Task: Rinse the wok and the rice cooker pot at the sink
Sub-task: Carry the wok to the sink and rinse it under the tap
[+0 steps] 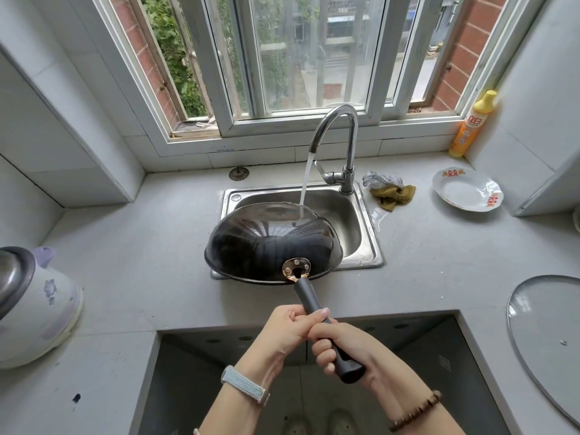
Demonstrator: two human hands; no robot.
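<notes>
The black wok (pixel 270 243) is turned bottom-up and tilted over the steel sink (pixel 354 227). Water from the curved tap (pixel 340 130) runs onto its far rim. Both hands hold the wok's dark handle (pixel 309 301): my left hand (pixel 287 331) grips it higher up, and my right hand (pixel 340 348) grips it near the end. The rice cooker (pixel 34 306) stands at the left edge of the counter with its lid open; its pot is not clearly visible.
A glass lid (pixel 546 334) lies on the counter at the right. A white plate (pixel 467 189), a scourer and cloth (pixel 389 189) and a yellow detergent bottle (pixel 470 125) are behind the sink on the right. A window fills the back wall.
</notes>
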